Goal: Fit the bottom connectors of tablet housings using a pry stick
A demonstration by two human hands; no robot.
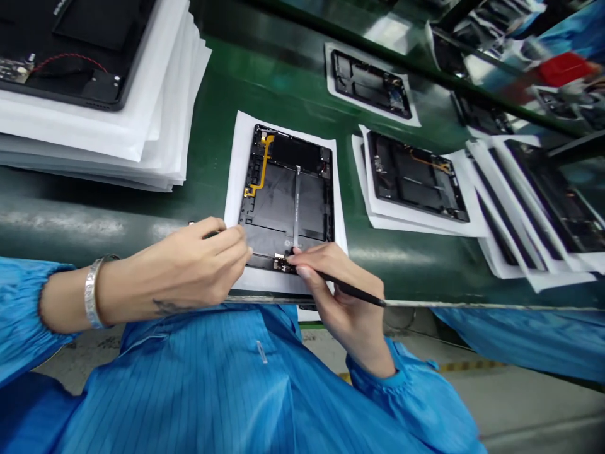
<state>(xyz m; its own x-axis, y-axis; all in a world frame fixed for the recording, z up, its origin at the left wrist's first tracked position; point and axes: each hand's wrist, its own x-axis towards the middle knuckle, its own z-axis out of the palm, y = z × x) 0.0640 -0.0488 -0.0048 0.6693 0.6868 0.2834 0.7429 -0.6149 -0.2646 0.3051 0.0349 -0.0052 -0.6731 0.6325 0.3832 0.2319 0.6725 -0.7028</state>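
An opened tablet housing [309, 211] lies on a white sheet [234, 170] in front of me, with an orange flex cable [265, 165] along its left side and a grey ribbon cable [297, 208] running down its middle. At the housing's near edge is a small circuit board [282, 263]. My right hand [343, 284] pinches a black pen-like tool [352, 292], its fingertips at that board. My left hand [198, 261] is over the housing's lower left corner with curled, closed fingers; a small dark item shows between them, too hidden to name.
At the left stands a tall stack of white sheets [165, 113] with a dark housing [104, 50] on top. More housings on sheets [416, 176] [371, 82] lie to the right and behind. The green table's front edge [416, 304] is close to my body.
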